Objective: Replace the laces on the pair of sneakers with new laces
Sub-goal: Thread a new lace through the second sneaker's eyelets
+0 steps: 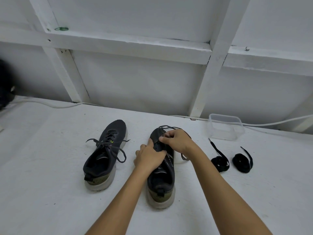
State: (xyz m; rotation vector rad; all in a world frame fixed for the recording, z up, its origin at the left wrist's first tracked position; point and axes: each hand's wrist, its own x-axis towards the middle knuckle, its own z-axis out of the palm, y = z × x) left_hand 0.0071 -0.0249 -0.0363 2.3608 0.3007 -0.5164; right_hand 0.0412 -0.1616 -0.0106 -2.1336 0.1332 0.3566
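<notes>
Two dark sneakers with pale soles stand on the white surface, toes pointing away. The left sneaker (105,153) is laced, its grey lace untied and spread. My left hand (149,157) rests on the right sneaker (162,175), with fingers holding its left side near the eyelets. My right hand (176,141) pinches the old grey lace (169,127) near the toe end of the eyelets; the lace loops out past the toe and trails at the shoe's right side. Two coiled new black laces (220,162) (241,161) lie to the right.
A clear plastic container (226,127) stands behind the new laces near the wall. A white cable (50,105) runs along the back edge of the surface. A dark object (5,85) sits at the far left. White framed wall panels rise behind.
</notes>
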